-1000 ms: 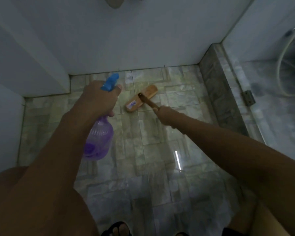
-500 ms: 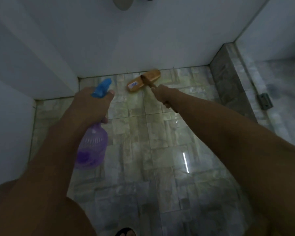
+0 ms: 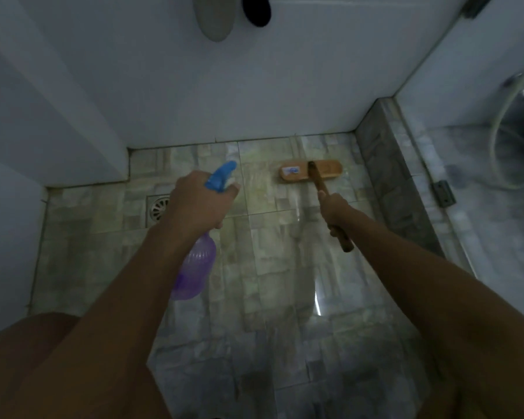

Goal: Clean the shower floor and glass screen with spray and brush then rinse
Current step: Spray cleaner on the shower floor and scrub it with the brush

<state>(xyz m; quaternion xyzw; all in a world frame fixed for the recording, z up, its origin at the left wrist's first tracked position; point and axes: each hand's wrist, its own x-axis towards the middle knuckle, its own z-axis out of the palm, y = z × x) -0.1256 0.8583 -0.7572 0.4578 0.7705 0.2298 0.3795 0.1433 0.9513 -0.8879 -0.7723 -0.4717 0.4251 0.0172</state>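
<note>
Tiles of grey-green stone are seen all over the shower floor (image 3: pixel 285 282), and a bright streak of light is mirrored on them near the right arm. A purple spray bottle (image 3: pixel 195 267) is held in the left hand (image 3: pixel 198 204). The fingers are curled round the bottle's neck, and the blue spray head (image 3: pixel 221 176) is pointed away, toward the white wall (image 3: pixel 254 86). The bottle is held up in the air above the floor, with its round body hanging under the wrist.

A wooden brush (image 3: pixel 310 173) is held by the right hand (image 3: pixel 335 208). The fingers are wrapped round the brown handle, and the end of the handle is seen sticking out behind the hand. The brush head is laid flat on the tiles, just in front of the wall and near the right corner. A small label is seen on its left half.

A round metal drain (image 3: pixel 158 208) is set in the floor to the left, partly hidden by the left hand. A raised stone curb (image 3: pixel 387 182) is seen on the right, and the glass screen (image 3: pixel 496 237) is stood along it. A small metal hinge (image 3: pixel 442 193) is fixed at its foot. Through the glass a pale hose (image 3: pixel 494 146) is seen, blurred.
</note>
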